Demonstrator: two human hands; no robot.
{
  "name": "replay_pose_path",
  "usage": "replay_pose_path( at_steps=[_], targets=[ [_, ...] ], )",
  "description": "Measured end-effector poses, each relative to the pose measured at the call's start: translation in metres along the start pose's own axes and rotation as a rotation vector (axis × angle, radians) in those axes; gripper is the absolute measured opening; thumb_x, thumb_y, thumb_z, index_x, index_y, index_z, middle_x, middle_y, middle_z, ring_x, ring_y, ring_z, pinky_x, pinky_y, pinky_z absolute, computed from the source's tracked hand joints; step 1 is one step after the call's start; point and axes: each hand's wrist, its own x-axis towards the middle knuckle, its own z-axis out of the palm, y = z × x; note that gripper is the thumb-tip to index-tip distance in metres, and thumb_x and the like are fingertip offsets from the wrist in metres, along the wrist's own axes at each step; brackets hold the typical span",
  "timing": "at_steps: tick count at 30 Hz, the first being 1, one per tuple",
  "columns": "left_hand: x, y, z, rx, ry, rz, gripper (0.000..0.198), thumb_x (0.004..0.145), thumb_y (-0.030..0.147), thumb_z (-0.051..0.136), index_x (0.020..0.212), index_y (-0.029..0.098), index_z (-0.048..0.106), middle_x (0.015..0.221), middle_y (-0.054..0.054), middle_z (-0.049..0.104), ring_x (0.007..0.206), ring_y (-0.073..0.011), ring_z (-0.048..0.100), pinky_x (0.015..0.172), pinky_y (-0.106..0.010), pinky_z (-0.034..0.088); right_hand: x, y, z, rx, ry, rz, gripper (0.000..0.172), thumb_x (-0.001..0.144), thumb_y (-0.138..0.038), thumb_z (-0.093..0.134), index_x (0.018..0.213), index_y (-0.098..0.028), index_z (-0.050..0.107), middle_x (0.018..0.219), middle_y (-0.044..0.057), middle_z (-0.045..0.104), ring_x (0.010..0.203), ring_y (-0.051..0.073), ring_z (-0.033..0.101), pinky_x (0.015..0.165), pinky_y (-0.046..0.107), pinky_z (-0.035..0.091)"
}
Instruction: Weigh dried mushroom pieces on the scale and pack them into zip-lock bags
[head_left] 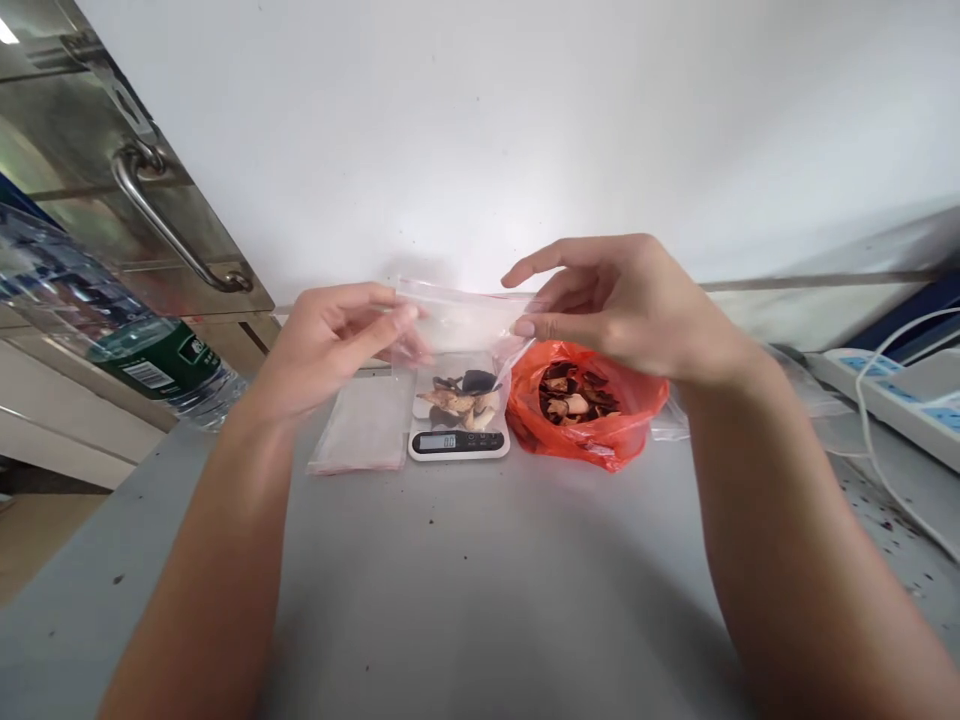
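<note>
Clear bag (461,325) has its mouth running left-right above the scale (459,447), left hand (326,340) pinching its left end, right hand (634,310) its right.

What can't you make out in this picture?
All in the head view:
- Right hand: whether it grips the clear zip bag; its own thumb and fingers cover that corner.
- Dried slices by the digital scale: whether inside that bag or behind it; see-through layers overlap.
- Scale's button labels: too small.
- Red plastic bag: lower contents, hidden by its walls and upper pieces.
- Plastic bottle: far end, cut off by the left edge.
</note>
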Motion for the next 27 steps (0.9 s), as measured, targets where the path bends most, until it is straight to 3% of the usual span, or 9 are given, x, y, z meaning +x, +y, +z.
replay_pose_path(
  at_steps=[4,7,14,18,22,27],
  targets=[
    [-0.001,0.006,0.004,0.171,0.096,0.057,0.022,0.089,0.041,0.078,0.087,0.019,0.078,0.077,-0.004,0.079,0.072,-0.021,0.079,0.07,-0.031,0.068,0.001,0.003,-0.007,-0.059,-0.028,0.061,0.011,0.078,-0.024,0.083,0.078,-0.022,0.072,0.069,0.005,0.073,0.063,0.019,0.067,0.064,0.035,0.057],
    [-0.002,0.009,0.007,0.23,0.14,0.071,0.02,0.091,0.038,0.074,0.084,0.02,0.077,0.079,-0.004,0.079,0.073,-0.0205,0.078,0.071,-0.03,0.067,0.001,0.005,-0.009,-0.077,-0.069,0.033,0.02,0.08,-0.03,0.081,0.066,-0.022,0.069,0.069,0.005,0.071,0.062,0.016,0.062,0.059,0.033,0.052],
    [-0.004,0.013,0.01,0.24,0.072,0.111,0.013,0.092,0.029,0.068,0.082,0.022,0.073,0.074,0.0,0.077,0.07,-0.0174,0.077,0.069,-0.025,0.065,-0.003,0.004,-0.011,-0.086,-0.145,0.006,0.029,0.083,-0.031,0.08,0.062,-0.023,0.061,0.058,0.0,0.056,0.053,0.012,0.043,0.047,0.031,0.033],
    [-0.004,0.014,0.01,0.261,0.068,0.138,0.015,0.092,0.03,0.066,0.081,0.022,0.068,0.075,0.0,0.077,0.072,-0.0172,0.078,0.069,-0.024,0.063,-0.002,0.002,-0.01,-0.089,-0.192,0.014,0.034,0.083,-0.035,0.082,0.062,-0.022,0.059,0.057,-0.001,0.052,0.054,0.011,0.041,0.048,0.031,0.034],
    [-0.004,0.016,0.014,0.26,0.044,0.135,0.014,0.093,0.029,0.066,0.08,0.022,0.067,0.075,0.001,0.076,0.07,-0.0163,0.077,0.068,-0.024,0.062,0.0,0.003,-0.004,-0.1,-0.262,0.058,0.026,0.084,-0.038,0.081,0.071,-0.021,0.065,0.064,0.001,0.062,0.06,0.014,0.051,0.053,0.032,0.041],
    [-0.004,0.015,0.021,0.219,0.012,0.141,0.014,0.092,0.029,0.064,0.081,0.022,0.07,0.077,0.0,0.077,0.074,-0.0174,0.077,0.072,-0.026,0.062,0.001,0.008,-0.001,-0.131,-0.217,-0.082,0.026,0.088,-0.023,0.07,0.065,-0.022,0.058,0.056,-0.003,0.049,0.053,0.012,0.039,0.05,0.032,0.032]
  ],
)
